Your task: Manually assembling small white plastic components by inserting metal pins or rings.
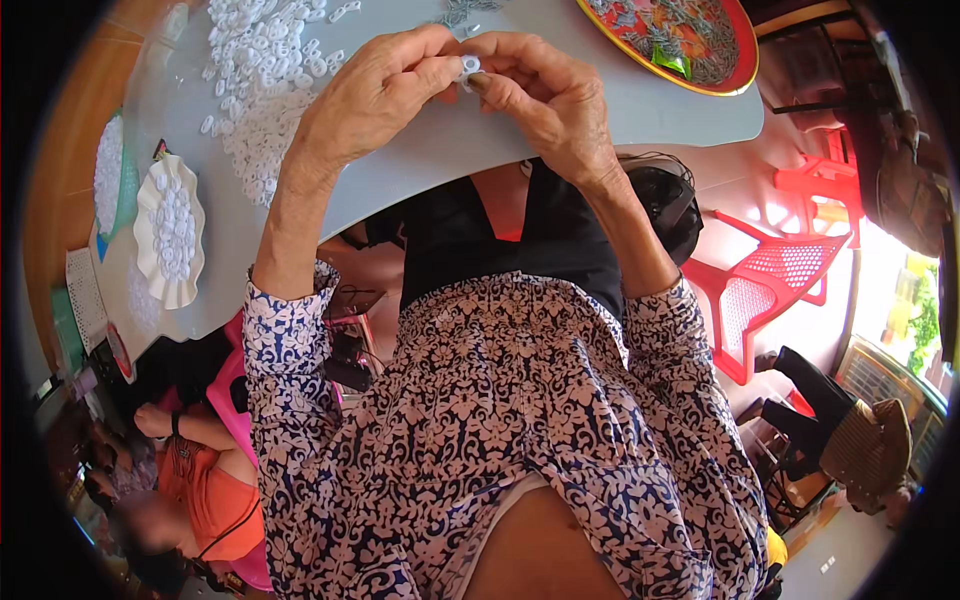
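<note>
Read from the middle of the head view, a green tray (127, 197) of white pieces sits between nine and ten o'clock at the far left of the grey table (660, 122). Just right of it, a cream scalloped dish (196, 215) holds more white pieces. At eight o'clock, a person in orange (228, 500) sits beyond the table. A loose heap of white plastic pieces (262, 60) spreads at half past ten. At twelve, the left hand (368, 95) has thumb and fingers pinched together on a small white ringed piece (470, 64), mostly covered. The right hand (552, 95) meets it there, thumb and fingertips closed on the same piece. Grey metal bits (468, 12) lie just beyond. At one o'clock stands a round red tray (747, 45) of similar bits; at three, a red chair (795, 268).
</note>
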Demonstrator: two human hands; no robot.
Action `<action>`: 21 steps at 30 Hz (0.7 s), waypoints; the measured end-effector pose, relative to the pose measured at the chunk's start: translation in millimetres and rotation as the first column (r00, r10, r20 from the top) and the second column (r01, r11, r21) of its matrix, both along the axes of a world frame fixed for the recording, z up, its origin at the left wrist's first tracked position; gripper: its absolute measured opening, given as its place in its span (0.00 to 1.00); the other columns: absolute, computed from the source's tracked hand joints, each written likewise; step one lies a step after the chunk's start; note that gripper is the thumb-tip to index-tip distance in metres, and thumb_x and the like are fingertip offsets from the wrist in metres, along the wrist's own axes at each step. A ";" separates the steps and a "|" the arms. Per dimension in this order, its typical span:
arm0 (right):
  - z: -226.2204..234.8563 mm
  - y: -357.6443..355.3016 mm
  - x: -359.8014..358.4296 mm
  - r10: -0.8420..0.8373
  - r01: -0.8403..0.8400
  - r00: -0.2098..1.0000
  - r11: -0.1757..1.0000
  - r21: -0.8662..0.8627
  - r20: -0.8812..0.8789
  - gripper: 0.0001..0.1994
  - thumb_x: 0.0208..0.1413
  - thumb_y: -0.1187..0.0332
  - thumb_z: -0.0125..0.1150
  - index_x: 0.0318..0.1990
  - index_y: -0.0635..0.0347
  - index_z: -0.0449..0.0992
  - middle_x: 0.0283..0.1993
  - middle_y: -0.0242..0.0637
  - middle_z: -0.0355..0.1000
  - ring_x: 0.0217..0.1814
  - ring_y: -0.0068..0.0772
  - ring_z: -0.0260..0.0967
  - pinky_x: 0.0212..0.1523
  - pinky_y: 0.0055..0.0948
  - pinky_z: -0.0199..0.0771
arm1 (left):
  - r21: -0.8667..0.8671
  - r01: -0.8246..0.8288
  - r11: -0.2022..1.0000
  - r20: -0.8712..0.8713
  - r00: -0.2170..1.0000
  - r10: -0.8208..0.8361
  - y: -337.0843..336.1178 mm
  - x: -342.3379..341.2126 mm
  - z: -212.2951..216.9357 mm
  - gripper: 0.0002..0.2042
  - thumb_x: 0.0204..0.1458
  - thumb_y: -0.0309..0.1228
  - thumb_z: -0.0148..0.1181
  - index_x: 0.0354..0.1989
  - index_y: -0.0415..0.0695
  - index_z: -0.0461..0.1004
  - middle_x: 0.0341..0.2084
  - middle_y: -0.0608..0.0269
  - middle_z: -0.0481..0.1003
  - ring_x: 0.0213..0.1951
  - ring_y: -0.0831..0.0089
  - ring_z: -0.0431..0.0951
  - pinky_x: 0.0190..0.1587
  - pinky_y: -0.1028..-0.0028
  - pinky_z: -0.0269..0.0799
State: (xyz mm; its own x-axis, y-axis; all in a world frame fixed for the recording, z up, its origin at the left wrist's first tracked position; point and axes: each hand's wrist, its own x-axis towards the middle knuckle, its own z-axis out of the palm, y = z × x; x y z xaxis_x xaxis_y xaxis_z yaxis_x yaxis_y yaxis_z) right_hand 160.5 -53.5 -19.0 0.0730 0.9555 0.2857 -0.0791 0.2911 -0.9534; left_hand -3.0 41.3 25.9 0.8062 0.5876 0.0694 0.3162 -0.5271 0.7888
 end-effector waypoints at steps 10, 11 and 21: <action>8.8 -3.1 -2.4 -0.055 0.054 0.997 0.998 -0.014 -0.056 0.12 0.56 0.76 0.56 0.47 0.67 0.71 0.35 0.34 0.74 0.33 0.17 0.69 0.38 0.19 0.72 | -0.162 -0.264 0.951 0.284 0.910 0.301 -40.6 10.9 -15.9 0.15 0.60 0.40 0.46 0.33 0.39 0.70 0.18 0.68 0.69 0.22 0.81 0.63 0.27 0.78 0.60; 8.1 -2.6 -2.2 -0.044 0.044 0.997 0.999 -0.004 -0.061 0.12 0.56 0.76 0.56 0.47 0.68 0.71 0.35 0.35 0.74 0.33 0.18 0.69 0.38 0.19 0.72 | -0.163 -0.265 0.950 0.285 0.909 0.302 -41.5 10.6 -19.1 0.15 0.60 0.40 0.46 0.33 0.39 0.70 0.18 0.68 0.69 0.22 0.81 0.63 0.27 0.78 0.60; 1.9 -2.3 -2.7 -0.024 0.023 0.996 1.000 -0.016 -0.088 0.12 0.55 0.76 0.57 0.47 0.68 0.70 0.36 0.35 0.73 0.33 0.17 0.68 0.36 0.18 0.72 | -0.113 -0.312 0.943 0.275 0.902 0.332 -40.3 10.8 -21.2 0.13 0.60 0.36 0.45 0.32 0.38 0.69 0.15 0.67 0.66 0.21 0.81 0.62 0.25 0.76 0.61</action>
